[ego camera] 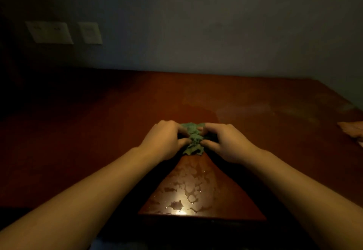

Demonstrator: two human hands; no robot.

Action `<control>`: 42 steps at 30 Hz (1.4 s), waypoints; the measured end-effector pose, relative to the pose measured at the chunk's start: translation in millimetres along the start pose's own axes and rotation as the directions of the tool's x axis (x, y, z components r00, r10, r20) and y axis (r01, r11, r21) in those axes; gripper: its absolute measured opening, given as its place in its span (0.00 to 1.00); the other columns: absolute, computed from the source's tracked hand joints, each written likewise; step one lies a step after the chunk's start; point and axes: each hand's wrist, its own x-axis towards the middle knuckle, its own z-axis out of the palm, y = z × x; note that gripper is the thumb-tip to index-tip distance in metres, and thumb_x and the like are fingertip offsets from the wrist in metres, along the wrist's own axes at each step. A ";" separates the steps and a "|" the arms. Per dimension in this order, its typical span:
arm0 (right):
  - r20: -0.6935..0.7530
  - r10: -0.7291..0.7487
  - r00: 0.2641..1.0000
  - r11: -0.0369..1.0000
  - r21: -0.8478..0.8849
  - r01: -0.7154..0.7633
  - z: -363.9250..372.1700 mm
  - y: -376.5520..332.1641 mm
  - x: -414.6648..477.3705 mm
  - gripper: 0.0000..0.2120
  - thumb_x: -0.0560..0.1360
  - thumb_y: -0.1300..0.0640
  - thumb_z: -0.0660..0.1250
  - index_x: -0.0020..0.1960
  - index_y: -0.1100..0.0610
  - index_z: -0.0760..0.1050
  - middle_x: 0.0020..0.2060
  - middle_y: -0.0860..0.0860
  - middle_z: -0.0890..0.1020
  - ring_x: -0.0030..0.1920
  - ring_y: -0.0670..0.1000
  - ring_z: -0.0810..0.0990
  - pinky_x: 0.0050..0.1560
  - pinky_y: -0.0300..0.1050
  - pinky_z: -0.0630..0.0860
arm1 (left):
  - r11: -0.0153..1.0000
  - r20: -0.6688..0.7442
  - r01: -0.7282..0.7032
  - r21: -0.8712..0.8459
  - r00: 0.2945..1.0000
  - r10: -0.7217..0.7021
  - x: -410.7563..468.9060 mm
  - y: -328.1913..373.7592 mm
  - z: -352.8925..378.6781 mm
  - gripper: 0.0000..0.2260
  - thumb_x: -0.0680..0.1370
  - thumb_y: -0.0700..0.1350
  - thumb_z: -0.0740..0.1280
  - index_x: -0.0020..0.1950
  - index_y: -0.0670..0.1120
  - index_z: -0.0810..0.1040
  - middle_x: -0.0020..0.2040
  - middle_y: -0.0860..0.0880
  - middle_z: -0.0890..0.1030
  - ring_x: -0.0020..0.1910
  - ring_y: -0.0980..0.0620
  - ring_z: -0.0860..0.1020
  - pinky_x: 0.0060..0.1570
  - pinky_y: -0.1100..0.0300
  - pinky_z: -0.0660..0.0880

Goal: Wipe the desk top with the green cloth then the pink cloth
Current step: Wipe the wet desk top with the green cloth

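Lying bunched between the two hands, the crumpled green fabric cloth rests on the glossy reddish-brown wooden desk top. The left hand pinches the cloth's left side with curled fingers and thumb. The right hand grasps its right side in the same way. A ragged flap of the cloth hangs out toward the person, below both thumbs.

Beyond the knuckles the wood runs open to the desk's far edge, which meets the plain grey wall. To the right of the right hand a wide stretch of wood reaches the slanting right edge. Nearer than the hands, between the forearms, shiny wet patches catch a bright glare just short of the near edge.

Well to the right of the right hand, near that right edge, lies the pale pink crumpled cloth. The picture's border cuts it off, so only its left part shows, and the dim light turns its colour toward orange.

Several fingertips are buried in the green folds. To the left of the left hand the desk sinks into darkness, and its left edge cannot be made out. High on the wall, up and to the left of the hands, a wide pale rectangular wall plate sits beside a smaller square wall plate. Their details are too dim to read.
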 end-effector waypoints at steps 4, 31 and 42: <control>-0.029 0.001 1.000 1.000 -0.001 -0.001 -3.8 -7.9 17.1 0.09 0.78 0.51 0.68 0.56 0.51 0.75 0.55 0.51 0.80 0.55 0.53 0.78 0.51 0.48 0.76 | 0.998 -0.041 0.065 -0.014 0.997 -0.065 7.8 3.5 -1.7 0.13 0.77 0.54 0.70 0.59 0.51 0.83 0.58 0.51 0.83 0.56 0.50 0.80 0.59 0.52 0.77; -0.017 -0.050 0.999 0.997 -0.060 0.049 -8.4 28.0 97.2 0.06 0.77 0.48 0.69 0.48 0.46 0.72 0.53 0.49 0.82 0.52 0.53 0.79 0.48 0.48 0.76 | 0.997 -0.066 -0.081 -0.008 0.995 0.080 99.6 -40.5 -3.0 0.12 0.76 0.55 0.71 0.57 0.53 0.84 0.59 0.54 0.83 0.59 0.54 0.79 0.60 0.56 0.74; -0.025 -0.020 0.999 0.998 -0.064 0.019 -8.7 36.9 118.2 0.06 0.77 0.47 0.69 0.50 0.47 0.74 0.51 0.47 0.81 0.50 0.51 0.79 0.46 0.47 0.74 | 0.998 -0.040 -0.063 -0.020 0.997 0.062 126.5 -47.3 -6.1 0.11 0.76 0.56 0.72 0.55 0.55 0.85 0.58 0.54 0.83 0.58 0.53 0.79 0.60 0.52 0.76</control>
